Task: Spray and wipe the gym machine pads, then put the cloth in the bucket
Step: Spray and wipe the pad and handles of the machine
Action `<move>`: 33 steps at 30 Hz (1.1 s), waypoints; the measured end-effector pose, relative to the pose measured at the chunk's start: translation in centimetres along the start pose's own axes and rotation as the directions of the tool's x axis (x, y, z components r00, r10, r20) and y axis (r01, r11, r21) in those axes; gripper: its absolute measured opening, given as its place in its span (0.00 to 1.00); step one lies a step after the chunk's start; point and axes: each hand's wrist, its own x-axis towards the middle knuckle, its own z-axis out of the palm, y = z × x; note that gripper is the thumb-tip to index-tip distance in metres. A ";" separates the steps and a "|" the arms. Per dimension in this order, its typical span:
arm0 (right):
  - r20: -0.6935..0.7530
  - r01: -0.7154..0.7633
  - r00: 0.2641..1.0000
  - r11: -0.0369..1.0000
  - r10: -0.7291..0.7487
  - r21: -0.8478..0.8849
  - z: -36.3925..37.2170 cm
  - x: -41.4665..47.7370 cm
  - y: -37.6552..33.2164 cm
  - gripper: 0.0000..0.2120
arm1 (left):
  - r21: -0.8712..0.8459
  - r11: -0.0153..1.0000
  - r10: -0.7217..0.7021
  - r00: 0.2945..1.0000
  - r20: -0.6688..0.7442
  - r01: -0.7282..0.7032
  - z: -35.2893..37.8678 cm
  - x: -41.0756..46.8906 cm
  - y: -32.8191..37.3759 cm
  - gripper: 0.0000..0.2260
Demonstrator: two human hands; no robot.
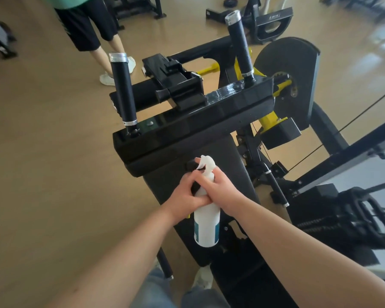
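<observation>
One wide-angle camera worn on the person's head looks forward and steeply down along the gym machine [193,130] from its near end, close above the left hand [183,197] and right hand [221,192] round the spray bottle [207,225], with floor [53,152] on the left and other equipment [269,25] past its far end.

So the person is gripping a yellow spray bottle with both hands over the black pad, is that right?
Not quite: the spray bottle is white, not yellow, as the head view shows. The rest holds: the left hand and right hand both grip it over the black pad.
</observation>
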 end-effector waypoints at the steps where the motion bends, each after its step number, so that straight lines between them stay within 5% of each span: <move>1: 0.024 0.008 1.000 1.000 -0.009 0.025 0.4 -0.3 -0.3 0.22 | 0.060 0.998 0.019 0.999 -0.044 -0.016 -0.1 -0.4 0.1 0.29; 4: 0.079 0.003 0.997 0.998 -0.007 0.055 1.9 -0.6 -0.6 0.36 | 0.194 0.980 0.083 0.980 -0.183 -0.047 -0.3 -1.6 -0.2 0.24; 7: 0.172 -0.030 0.985 0.997 0.016 0.078 3.6 -0.8 -0.6 0.46 | 0.131 0.991 0.069 0.946 -0.316 -0.029 -0.7 -3.0 -0.7 0.15; 9: 0.189 -0.046 0.982 0.983 0.012 0.178 4.5 -1.4 -0.9 0.38 | 0.143 0.989 0.092 0.934 -0.346 -0.045 -1.3 -4.2 -0.9 0.05; 11: 0.170 -0.100 0.985 0.909 0.033 0.403 5.0 -1.9 -1.2 0.19 | 0.155 0.986 0.112 0.928 -0.354 -0.060 -2.3 -5.2 -1.7 0.07; 13: 0.056 -0.049 0.998 0.872 0.025 0.487 5.5 -2.1 -1.1 0.15 | 0.170 0.979 0.164 0.927 -0.338 -0.111 -3.2 -6.2 -2.4 0.07; 17: -0.241 0.171 0.962 0.974 -0.132 0.149 7.0 -2.8 -1.3 0.22 | 0.143 0.976 0.205 0.917 -0.342 -0.165 -4.4 -7.8 -3.3 0.04; 23: -0.593 0.316 0.750 0.946 -0.294 -0.070 9.6 -3.1 -4.4 0.18 | -0.054 0.979 0.160 0.906 -0.392 -0.196 -6.6 -9.6 -5.6 0.29; 26: -0.586 0.369 0.688 0.901 -0.429 -0.226 11.6 -2.4 -5.9 0.18 | -0.050 0.989 0.106 0.910 -0.401 -0.137 -8.4 -10.5 -6.7 0.20; 29: -0.406 0.185 0.747 0.751 -0.526 -0.634 14.9 -0.3 -5.8 0.29 | -0.050 0.995 0.062 0.920 -0.388 -0.088 -10.1 -11.3 -7.0 0.15; 33: -0.394 0.073 0.799 0.723 -0.455 -0.687 17.4 1.9 -4.8 0.34 | -0.022 0.998 0.048 0.939 -0.341 -0.059 -12.0 -12.1 -7.7 0.15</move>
